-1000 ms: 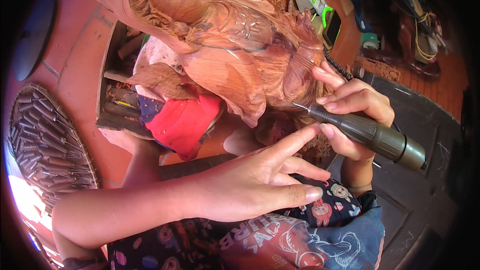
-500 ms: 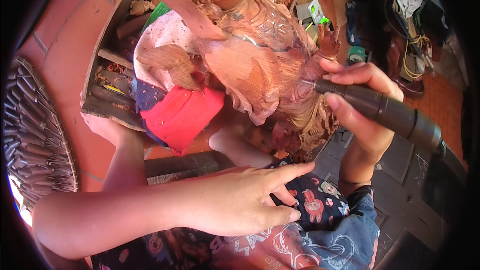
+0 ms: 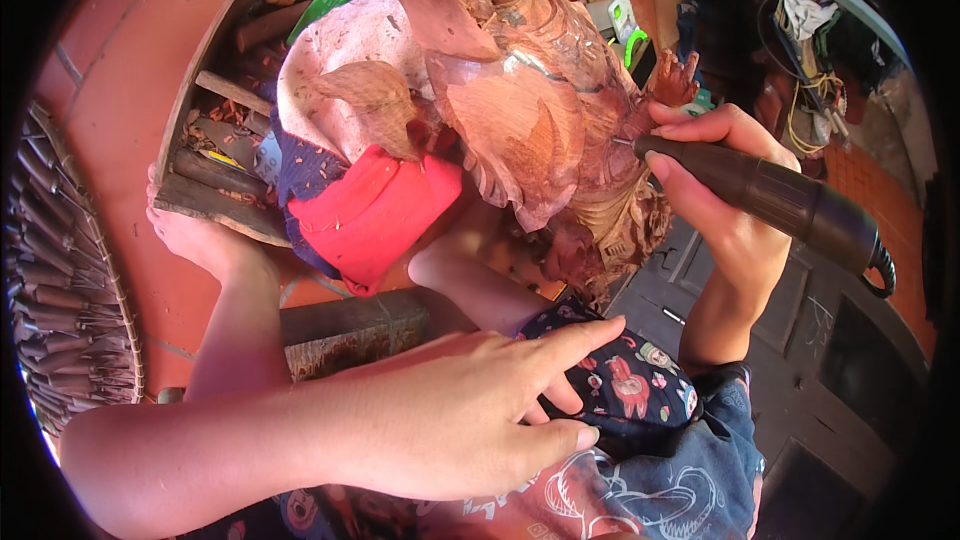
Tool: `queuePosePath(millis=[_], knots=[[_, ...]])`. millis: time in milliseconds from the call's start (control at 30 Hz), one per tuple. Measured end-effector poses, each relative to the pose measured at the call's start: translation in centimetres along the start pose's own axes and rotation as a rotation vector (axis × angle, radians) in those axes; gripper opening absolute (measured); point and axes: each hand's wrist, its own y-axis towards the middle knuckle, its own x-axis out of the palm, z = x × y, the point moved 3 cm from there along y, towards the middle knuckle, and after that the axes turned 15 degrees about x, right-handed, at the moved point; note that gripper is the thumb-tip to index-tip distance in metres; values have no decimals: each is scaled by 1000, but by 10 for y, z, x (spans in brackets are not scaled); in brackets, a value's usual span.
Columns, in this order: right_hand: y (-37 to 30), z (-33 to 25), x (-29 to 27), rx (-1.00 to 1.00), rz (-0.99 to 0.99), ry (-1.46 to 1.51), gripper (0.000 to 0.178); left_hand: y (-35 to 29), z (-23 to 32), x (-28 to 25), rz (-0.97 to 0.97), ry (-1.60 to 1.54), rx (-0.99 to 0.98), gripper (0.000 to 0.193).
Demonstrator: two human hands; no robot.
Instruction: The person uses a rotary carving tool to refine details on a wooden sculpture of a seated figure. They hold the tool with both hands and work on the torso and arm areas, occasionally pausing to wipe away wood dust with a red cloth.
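Observation:
My right hand point(image 3: 735, 155) grips a dark rotary carving handpiece point(image 3: 800, 202) like a pen, thumb and fingertips closed near its front. The thin metal bit meets the robe folds of a carved reddish-brown wooden statue point(image 3: 520, 130), which leans across the upper middle of the view. Across my lap, my left hand point(image 3: 500, 395) hangs with its thumb and forefinger stretched apart and nothing in it. Patterned dark shorts point(image 3: 630, 380) lie just beyond its fingertips. The statue rests against a pale cloth bundle point(image 3: 350, 30) and a red cloth point(image 3: 385, 215).
On the left, a round basket point(image 3: 110, 270) holds several wood-handled carving tools. A wooden tray point(image 3: 225, 202) with wood chips and scraps sits behind the cloths. A dark panelled board point(image 3: 750, 290) lies at right. Cables and tools point(image 3: 825, 70) are heaped at the far right.
The view has shifted a little, so the statue and cloths appear slightly further right or lower. The handpiece stays against the robe, and my left hand keeps its open pose.

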Motion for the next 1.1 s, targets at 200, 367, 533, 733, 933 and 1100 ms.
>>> queuePosePath(millis=[200,367,533,733,933,1100], knots=[[0,2,2,-28,11,-8,17,-2,1,1,6,-1,19,72],[0,4,-1,-47,-80,-7,17,-1,1,2,15,-6,21,71],[-3,2,-3,63,-93,33,19,1,1,1,16,-3,34,71],[-1,3,-1,-34,-65,-11,19,3,-1,0,16,9,47,73],[1,9,-4,-61,-100,84,17,4,-2,0,23,8,59,74],[-3,7,-5,-15,-136,19,20,5,-3,1,30,-8,39,74]])
